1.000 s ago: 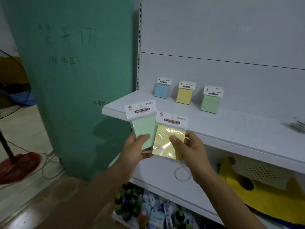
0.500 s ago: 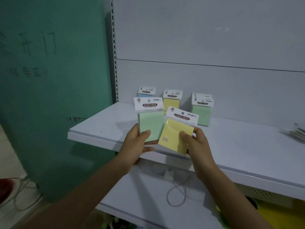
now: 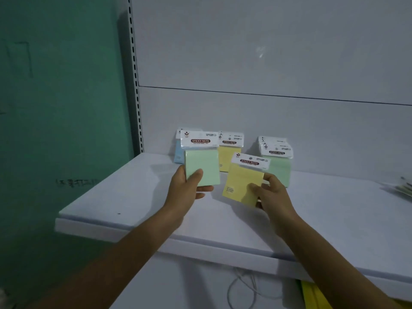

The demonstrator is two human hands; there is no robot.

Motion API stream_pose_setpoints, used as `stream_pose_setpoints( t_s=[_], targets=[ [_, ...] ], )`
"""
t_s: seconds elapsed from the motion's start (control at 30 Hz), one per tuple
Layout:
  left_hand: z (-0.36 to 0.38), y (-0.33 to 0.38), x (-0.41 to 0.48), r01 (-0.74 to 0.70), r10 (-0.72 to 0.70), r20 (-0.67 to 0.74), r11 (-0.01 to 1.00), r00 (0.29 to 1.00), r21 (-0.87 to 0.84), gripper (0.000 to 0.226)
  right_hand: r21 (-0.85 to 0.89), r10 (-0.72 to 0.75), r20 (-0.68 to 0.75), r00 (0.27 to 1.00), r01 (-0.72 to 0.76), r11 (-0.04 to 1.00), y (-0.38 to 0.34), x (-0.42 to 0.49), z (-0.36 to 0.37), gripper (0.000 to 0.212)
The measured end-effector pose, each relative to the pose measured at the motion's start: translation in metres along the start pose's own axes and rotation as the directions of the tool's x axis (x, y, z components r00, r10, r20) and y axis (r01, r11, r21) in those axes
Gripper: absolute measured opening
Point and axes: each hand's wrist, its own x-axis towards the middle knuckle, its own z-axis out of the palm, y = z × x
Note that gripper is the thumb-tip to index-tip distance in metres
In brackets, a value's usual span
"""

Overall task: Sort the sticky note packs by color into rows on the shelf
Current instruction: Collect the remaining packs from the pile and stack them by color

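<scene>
Head view: packs (image 3: 201, 166) above shelf (image 3: 138, 197)

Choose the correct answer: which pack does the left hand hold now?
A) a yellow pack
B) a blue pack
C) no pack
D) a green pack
D: the left hand grips a green pack by its lower edge, while the right hand holds the yellow pack.

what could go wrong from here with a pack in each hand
1. The left hand holds the green pack, but the green row is on the right, and the right hand holds the yellow pack between them, so the arms may cross or a pack may land in the wrong row.
2. The shelved packs stand upright; a nudge could topple them.
</scene>
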Motion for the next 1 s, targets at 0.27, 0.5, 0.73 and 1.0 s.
stream_pose_setpoints(
  t_s=[0.27, 0.5, 0.73, 1.0],
  targets=[
    [-0.036, -0.01, 0.095, 0.018, -0.029, 0.161, 0.997, 0.986, 0.073, 0.018, -0.17, 0.035, -0.086, 0.996, -0.049, 0.984, 0.001, 0.082, 0.046, 0.016],
    [-0.047, -0.03, 0.147, 0.001, -0.031, 0.307, 0.995, 0.951, 0.098, 0.017, -0.527, -0.172, -0.263, 0.949, 0.008, 0.85, 0.013, 0.123, 0.06, 0.027],
    [-0.041, -0.051, 0.153, 0.022, -0.031, 0.362, 0.999, 0.932, 0.029, 0.021, -0.599, -0.285, -0.31, 0.907, 0.046, 0.8, 0.024, 0.13, 0.065, 0.026],
    [-0.042, -0.053, 0.152, -0.005, -0.017, 0.369, 0.998, 0.929, 0.059, 0.026, -0.576, -0.248, -0.331, 0.911, 0.013, 0.817, 0.027, 0.124, 0.073, 0.04]
  ],
)
